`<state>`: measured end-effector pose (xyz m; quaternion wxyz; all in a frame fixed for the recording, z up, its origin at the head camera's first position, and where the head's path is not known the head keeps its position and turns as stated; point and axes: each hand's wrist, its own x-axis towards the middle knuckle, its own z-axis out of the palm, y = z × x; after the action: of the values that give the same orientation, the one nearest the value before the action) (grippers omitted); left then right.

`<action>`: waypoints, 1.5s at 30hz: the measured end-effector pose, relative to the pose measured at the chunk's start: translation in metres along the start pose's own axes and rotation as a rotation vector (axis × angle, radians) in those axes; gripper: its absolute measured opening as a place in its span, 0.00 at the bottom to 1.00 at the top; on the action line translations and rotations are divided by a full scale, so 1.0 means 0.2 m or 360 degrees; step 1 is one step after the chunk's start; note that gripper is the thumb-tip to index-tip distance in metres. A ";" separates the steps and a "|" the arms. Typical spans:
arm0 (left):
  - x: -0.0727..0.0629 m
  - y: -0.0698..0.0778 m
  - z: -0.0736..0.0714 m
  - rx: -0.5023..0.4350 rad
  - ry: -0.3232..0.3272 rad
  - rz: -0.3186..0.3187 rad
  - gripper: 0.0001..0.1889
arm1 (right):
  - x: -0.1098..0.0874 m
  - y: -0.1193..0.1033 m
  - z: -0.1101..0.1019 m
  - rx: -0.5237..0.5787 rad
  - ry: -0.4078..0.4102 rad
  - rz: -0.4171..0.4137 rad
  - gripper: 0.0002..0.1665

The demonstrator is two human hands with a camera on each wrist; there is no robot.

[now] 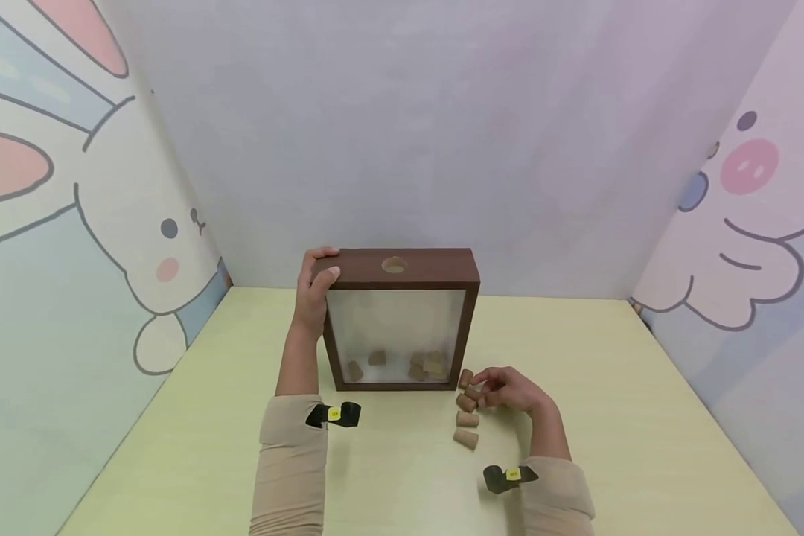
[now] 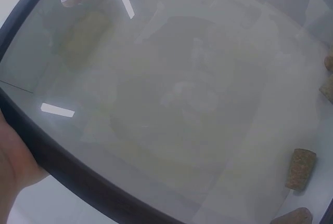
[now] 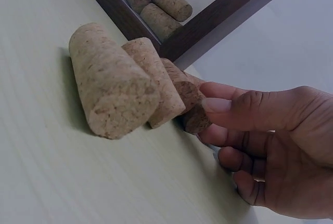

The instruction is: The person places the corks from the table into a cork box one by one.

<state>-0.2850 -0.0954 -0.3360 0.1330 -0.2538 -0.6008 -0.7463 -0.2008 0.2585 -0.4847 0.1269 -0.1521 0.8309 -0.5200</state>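
A dark brown wooden frame box [image 1: 409,277] with a clear front stands upright, a round hole in its top. My left hand [image 1: 313,294] grips its upper left corner, thumb on top and fingers toward the back. Several corks [image 1: 432,366] lie inside along the bottom, one cork [image 2: 301,169] showing through the pane in the left wrist view. Outside the lower right corner, my right hand [image 1: 512,391] pinches a cork [image 1: 473,393] between thumb and fingers, close over the neighbouring corks. In the right wrist view, the thumb partly covers that small group.
Loose corks form a short row on the pale wooden table [image 1: 402,476], the nearest cork [image 1: 465,438] lying toward me. A pale curtain-like backdrop [image 1: 402,149] rises behind the box. Cartoon-printed panels [image 1: 127,223] stand at both sides.
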 end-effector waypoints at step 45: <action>-0.01 0.01 0.00 0.0076 -0.0007 -0.0004 0.20 | -0.08 -0.16 -0.02 0.0052 0.0137 0.0086 0.20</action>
<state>-0.2813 -0.0965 -0.3357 0.1368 -0.2515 -0.6192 -0.7312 -0.1835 0.2555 -0.4539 0.1076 -0.1050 0.8308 -0.5360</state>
